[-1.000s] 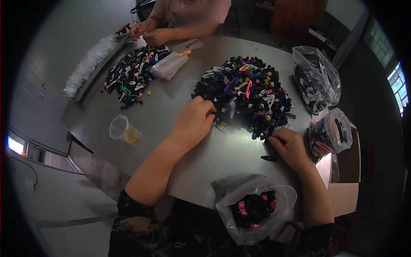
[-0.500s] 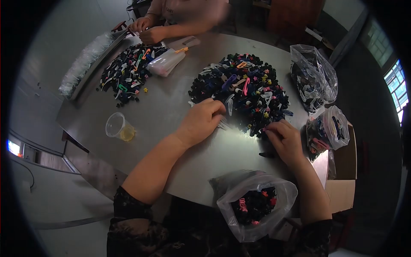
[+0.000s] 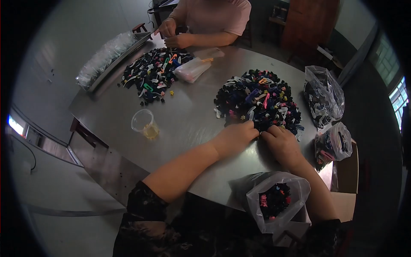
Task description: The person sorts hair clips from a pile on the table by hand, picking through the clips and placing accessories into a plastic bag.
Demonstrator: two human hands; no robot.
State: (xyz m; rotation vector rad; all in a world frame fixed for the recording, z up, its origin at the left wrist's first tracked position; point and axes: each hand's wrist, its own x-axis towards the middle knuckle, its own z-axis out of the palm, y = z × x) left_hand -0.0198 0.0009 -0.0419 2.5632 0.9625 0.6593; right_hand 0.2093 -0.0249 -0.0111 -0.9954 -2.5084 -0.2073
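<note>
A large heap of mixed hair clips (image 3: 274, 92), mostly black with white, purple, pink, orange and yellow ones, lies on the metal table. My left hand (image 3: 240, 133) is at the heap's near edge, its fingers curled and pressed together. Close beside it on the right, my right hand (image 3: 282, 144) has its fingers bent down towards the thumb at the same edge. The fingertips of both hands nearly meet. Whatever they pinch is hidden by the fingers and too small to name.
An open plastic bag (image 3: 299, 188) of dark clips stands at the near edge. Another clear bag (image 3: 327, 92), a filled bag (image 3: 342, 150) and a cardboard box (image 3: 344, 201) are right. A plastic cup (image 3: 142, 120) lies left. Across, a person (image 3: 214, 19) handles a second pile (image 3: 150, 70).
The view has shifted, so the table sits lower and further right. My left hand has moved right and my right hand left, bringing them together at the heap's near edge.
</note>
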